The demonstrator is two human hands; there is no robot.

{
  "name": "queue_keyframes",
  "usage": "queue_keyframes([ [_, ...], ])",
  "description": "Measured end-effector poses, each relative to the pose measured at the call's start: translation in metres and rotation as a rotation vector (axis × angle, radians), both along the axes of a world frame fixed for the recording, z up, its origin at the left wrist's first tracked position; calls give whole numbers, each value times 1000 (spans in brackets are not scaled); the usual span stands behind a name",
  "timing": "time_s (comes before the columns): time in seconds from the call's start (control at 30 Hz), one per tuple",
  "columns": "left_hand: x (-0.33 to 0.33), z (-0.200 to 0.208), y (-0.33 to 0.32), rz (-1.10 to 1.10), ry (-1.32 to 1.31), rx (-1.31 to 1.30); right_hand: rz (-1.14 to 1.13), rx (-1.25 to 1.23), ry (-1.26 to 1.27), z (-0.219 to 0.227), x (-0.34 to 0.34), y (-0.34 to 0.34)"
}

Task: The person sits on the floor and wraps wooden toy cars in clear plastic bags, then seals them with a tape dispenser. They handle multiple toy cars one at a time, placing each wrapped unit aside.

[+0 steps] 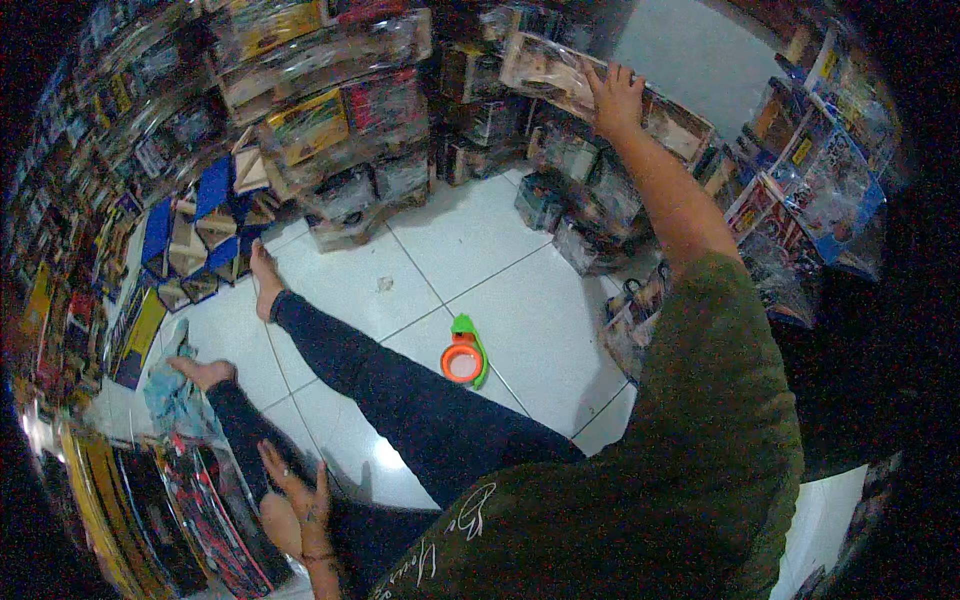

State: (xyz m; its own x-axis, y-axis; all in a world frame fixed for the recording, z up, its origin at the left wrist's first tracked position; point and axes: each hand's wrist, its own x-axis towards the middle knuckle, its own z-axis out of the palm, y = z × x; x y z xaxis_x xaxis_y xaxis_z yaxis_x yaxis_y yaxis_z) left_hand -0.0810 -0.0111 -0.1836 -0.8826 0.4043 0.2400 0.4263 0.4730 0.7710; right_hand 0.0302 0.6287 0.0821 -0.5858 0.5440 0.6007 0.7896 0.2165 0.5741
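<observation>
The right hand is stretched forward and to the right, its fingers parted across the upper edge of a long, pale wooden box; whether they grip that edge or just rest on it cannot be told. The left hand is well apart from the box, low at the person's left, its fingers spread at the knee of the left leg and holding nothing that can be seen. The wooden box lies ahead and to the right of the body, along the top edge of a stack of film-wrapped goods, so the right hand is by far the nearer one. The box's long axis slants from upper left to lower right, crosswise to the right forearm; no clear front end can be made out, and hand and arm hide part of its middle. Farther out, the right leg reaches across the white tiled floor. Just beyond it lies a green and orange tape dispenser, its narrow green end pointing away from the person. Blue-edged wooden boxes stand by the floor's left edge, near a light blue cloth under the left foot. More wrapped stacks line the floor's far edge.
</observation>
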Motion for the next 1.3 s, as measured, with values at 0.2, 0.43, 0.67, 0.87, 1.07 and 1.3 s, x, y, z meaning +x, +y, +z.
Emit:
queue_keyframes([
  [0.2,6,26,18,198,81,-354,-146,-101,157,-56,18,81],
  [0.43,-3,21,42,72,171,-299,-89,65,165,-81,25,136],
  [0.67,7,32,13,201,208,-223,877,21,409,-92,-24,-12],
  [0.87,54,20,-123,648,435,-322,1809,-947,8,-201,-109,-339],
  [1.07,63,-28,-284,1136,-191,196,1726,-1762,-265,-245,-165,-596],
  [1.3,66,-66,-233,1248,-3,63,851,-2116,511,-262,-331,-619],
])
